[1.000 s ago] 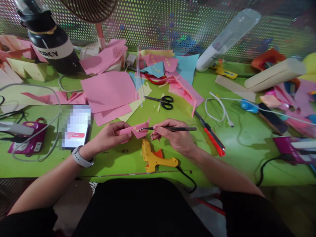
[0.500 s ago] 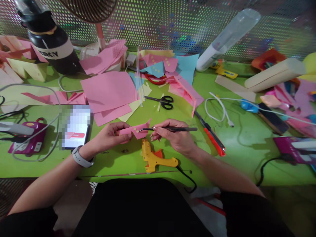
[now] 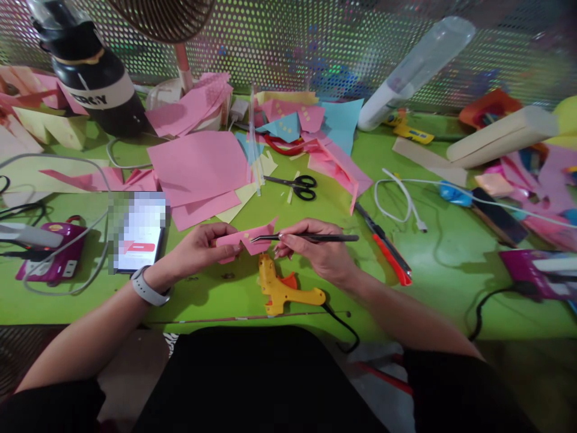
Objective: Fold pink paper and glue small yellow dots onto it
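Between the thumb and fingers of my left hand [image 3: 206, 243] is a folded pink paper piece [image 3: 232, 239], held above the table. Pinched in my right hand [image 3: 315, 246] is a pair of dark tweezers [image 3: 324, 237], nearly level. Their tips point left and meet the pink paper beside a small pale yellow bit [image 3: 246, 235]; whether they grip that bit I cannot tell. Just below the paper lies a yellow hot glue gun [image 3: 277, 287], its nozzle toward the paper and its handle to the right.
Black scissors [image 3: 300, 186] and pink paper sheets [image 3: 198, 165] lie beyond my hands. A red-handled cutting tool [image 3: 385, 243] rests right of my right hand. A lit phone [image 3: 139, 234] and a purple power strip [image 3: 56, 249] are at left. A black bottle [image 3: 97, 78] stands behind.
Almost nothing differs. The tweezers have shifted very slightly left along the pink paper, and both hands stay in the same place.
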`<action>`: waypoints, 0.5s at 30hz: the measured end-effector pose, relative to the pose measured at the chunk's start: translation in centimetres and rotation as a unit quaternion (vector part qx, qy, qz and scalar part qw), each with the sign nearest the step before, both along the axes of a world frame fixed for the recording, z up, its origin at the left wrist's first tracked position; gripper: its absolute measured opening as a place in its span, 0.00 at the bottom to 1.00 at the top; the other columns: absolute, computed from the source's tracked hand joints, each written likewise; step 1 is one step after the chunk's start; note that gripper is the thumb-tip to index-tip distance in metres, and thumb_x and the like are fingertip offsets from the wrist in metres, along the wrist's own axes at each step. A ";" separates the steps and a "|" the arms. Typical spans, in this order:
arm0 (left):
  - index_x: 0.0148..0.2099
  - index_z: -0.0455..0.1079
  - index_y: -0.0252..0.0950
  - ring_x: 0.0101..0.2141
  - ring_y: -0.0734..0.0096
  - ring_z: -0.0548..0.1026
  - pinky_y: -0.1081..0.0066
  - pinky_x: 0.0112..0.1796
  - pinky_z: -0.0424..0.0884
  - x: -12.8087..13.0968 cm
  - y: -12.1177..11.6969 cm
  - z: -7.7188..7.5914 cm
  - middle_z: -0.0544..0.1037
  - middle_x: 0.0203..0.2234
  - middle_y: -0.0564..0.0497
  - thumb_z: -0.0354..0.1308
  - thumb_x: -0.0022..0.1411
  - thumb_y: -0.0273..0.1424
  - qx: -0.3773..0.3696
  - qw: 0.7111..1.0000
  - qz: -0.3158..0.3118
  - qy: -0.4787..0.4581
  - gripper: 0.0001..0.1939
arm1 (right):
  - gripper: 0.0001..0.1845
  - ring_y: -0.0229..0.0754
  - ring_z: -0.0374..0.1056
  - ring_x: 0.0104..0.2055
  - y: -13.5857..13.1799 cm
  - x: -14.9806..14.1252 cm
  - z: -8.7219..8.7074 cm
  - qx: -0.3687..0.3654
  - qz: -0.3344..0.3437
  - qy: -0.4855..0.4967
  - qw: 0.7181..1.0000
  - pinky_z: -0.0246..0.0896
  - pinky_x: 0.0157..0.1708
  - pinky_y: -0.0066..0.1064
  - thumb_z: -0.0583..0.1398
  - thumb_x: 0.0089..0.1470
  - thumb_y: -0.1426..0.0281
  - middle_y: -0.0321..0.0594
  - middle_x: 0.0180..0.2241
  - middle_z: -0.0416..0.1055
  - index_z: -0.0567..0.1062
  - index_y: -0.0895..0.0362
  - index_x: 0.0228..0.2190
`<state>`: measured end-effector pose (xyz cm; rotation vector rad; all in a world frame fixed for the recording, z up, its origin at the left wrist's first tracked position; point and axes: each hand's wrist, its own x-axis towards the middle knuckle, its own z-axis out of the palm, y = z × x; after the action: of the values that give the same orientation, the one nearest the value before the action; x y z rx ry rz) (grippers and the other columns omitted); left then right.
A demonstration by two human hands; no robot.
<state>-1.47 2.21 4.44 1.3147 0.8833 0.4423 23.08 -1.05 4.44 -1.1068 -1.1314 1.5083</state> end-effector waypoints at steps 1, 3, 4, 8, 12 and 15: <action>0.40 0.72 0.33 0.23 0.80 0.66 0.79 0.23 0.59 0.0 0.0 0.0 0.71 0.24 0.55 0.63 0.62 0.38 0.000 1.000 0.000 -0.001 0.13 | 0.10 0.39 0.77 0.25 0.0 0.0 0.0 -0.001 -0.002 -0.002 1.000 0.78 0.28 0.30 0.71 0.46 0.63 0.35 0.24 0.80 0.79 0.55 0.28; 0.40 0.72 0.33 0.23 0.80 0.66 0.79 0.23 0.58 0.0 0.0 -0.1 0.71 0.24 0.55 0.63 0.62 0.38 -0.004 1.000 -0.002 -0.002 0.13 | 0.10 0.39 0.77 0.25 0.0 0.0 -0.1 -0.001 -0.005 -0.004 1.000 0.78 0.28 0.31 0.71 0.46 0.63 0.36 0.24 0.80 0.79 0.55 0.28; 0.41 0.72 0.33 0.23 0.80 0.66 0.79 0.23 0.59 -0.1 0.0 -0.1 0.71 0.24 0.54 0.63 0.62 0.38 -0.006 1.000 -0.002 -0.004 0.13 | 0.10 0.39 0.77 0.25 0.0 0.1 -0.1 0.000 -0.004 -0.002 1.000 0.77 0.28 0.31 0.71 0.46 0.63 0.36 0.24 0.80 0.79 0.55 0.28; 0.41 0.71 0.33 0.23 0.79 0.67 0.78 0.23 0.59 -0.1 0.0 -0.2 0.71 0.25 0.54 0.63 0.62 0.38 -0.009 1.000 -0.003 -0.011 0.13 | 0.10 0.39 0.77 0.25 0.1 0.0 -0.2 0.002 0.000 0.005 1.000 0.77 0.28 0.30 0.71 0.46 0.63 0.36 0.24 0.80 0.79 0.55 0.28; 0.42 0.71 0.33 0.23 0.79 0.67 0.79 0.23 0.58 -0.2 0.0 -0.2 0.71 0.24 0.54 0.63 0.61 0.38 -0.010 1.000 -0.004 -0.005 0.13 | 0.10 0.39 0.77 0.25 0.0 0.0 -0.3 0.001 -0.007 -0.005 1.000 0.77 0.28 0.30 0.71 0.46 0.63 0.36 0.24 0.80 0.79 0.56 0.28; 0.42 0.71 0.33 0.23 0.79 0.66 0.78 0.23 0.58 -0.2 0.0 -0.3 0.72 0.25 0.54 0.63 0.62 0.38 -0.006 1.000 -0.005 -0.004 0.14 | 0.10 0.39 0.77 0.25 0.0 0.1 -0.2 0.006 -0.006 -0.007 1.000 0.77 0.28 0.31 0.70 0.47 0.63 0.36 0.25 0.80 0.79 0.55 0.29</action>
<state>-1.69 2.23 4.15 1.3051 0.8707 0.4339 23.14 -1.06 4.22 -1.1156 -1.1392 1.4853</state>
